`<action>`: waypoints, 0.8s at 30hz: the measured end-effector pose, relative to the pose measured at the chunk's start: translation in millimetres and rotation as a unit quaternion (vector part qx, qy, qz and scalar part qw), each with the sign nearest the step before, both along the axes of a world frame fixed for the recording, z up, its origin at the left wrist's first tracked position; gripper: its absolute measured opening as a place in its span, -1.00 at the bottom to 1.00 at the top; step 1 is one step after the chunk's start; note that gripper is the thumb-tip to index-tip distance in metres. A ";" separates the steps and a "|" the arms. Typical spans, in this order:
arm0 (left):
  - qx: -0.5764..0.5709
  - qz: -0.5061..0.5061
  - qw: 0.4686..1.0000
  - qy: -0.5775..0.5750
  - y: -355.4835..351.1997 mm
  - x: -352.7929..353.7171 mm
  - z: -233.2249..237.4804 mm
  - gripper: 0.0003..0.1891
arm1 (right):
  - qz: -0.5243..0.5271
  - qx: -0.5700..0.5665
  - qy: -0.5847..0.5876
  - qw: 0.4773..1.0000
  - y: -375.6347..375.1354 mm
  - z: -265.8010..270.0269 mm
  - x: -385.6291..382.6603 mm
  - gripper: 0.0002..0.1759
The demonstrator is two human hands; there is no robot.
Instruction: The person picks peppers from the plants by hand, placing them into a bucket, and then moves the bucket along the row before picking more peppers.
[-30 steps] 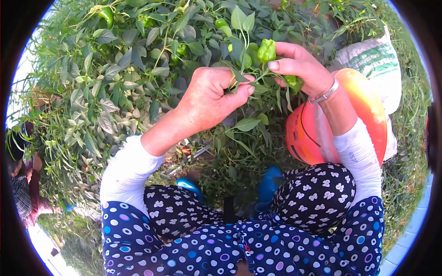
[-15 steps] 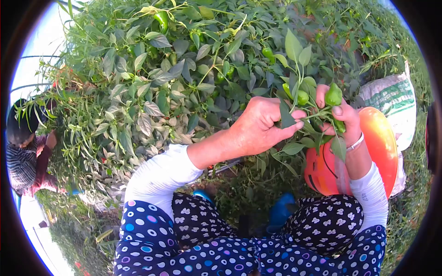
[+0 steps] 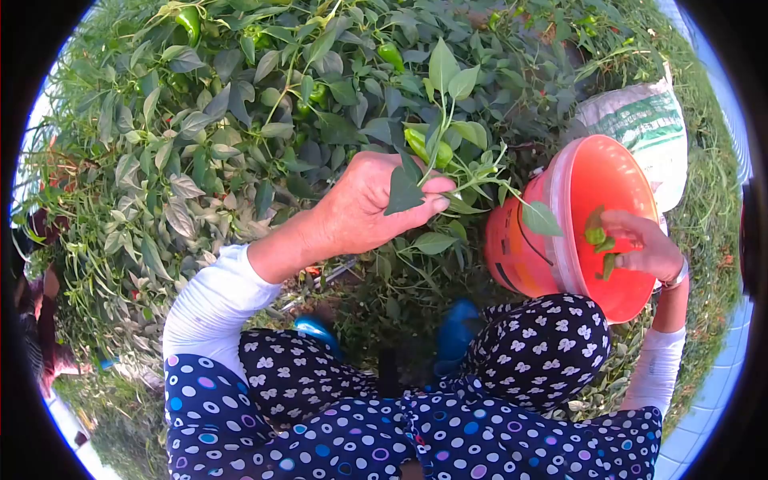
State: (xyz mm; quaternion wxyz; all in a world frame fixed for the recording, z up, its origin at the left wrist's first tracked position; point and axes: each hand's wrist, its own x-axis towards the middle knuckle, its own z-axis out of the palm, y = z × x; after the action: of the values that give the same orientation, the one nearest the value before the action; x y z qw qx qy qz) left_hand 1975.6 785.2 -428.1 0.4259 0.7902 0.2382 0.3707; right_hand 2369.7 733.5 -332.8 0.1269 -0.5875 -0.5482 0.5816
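Observation:
My left hand (image 3: 376, 200) is closed on a leafy pepper branch (image 3: 442, 120), pinching its stem between thumb and fingers. A green pepper (image 3: 428, 148) hangs on that branch, just above the fingertips. At the mouth of an orange bucket (image 3: 512, 240), my right hand (image 3: 650, 250) has several small green peppers (image 3: 596, 235) at its fingertips. Its fingers are curled loosely around them, and their far sides are partly hidden. The bucket is tilted, with its opening facing me and to the right.
Dense pepper plants (image 3: 240, 120) fill the ground ahead, with more green peppers (image 3: 390, 56) among the leaves. Behind the bucket leans a white and green sack (image 3: 640, 128). My knees (image 3: 544, 344) and blue shoes (image 3: 458, 328) are below. Another person (image 3: 48, 320) is at the far left.
My right hand has left the branch and moved right and down to the bucket mouth with green peppers. My left hand keeps hold of the branch. The view has turned to the right.

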 end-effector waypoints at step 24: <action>0.027 -0.252 0.953 0.167 -61.2 28.4 -22.0 -0.75 | 0.334 0.044 0.063 0.939 11.2 -52.4 -128.6 -0.70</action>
State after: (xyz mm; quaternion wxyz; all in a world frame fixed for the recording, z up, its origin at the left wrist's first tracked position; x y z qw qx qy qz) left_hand 2003.9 724.0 -450.1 0.4385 0.8862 0.0891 0.1203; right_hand 2241.1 744.8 -385.2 -0.0145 -0.3265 -0.7287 0.6018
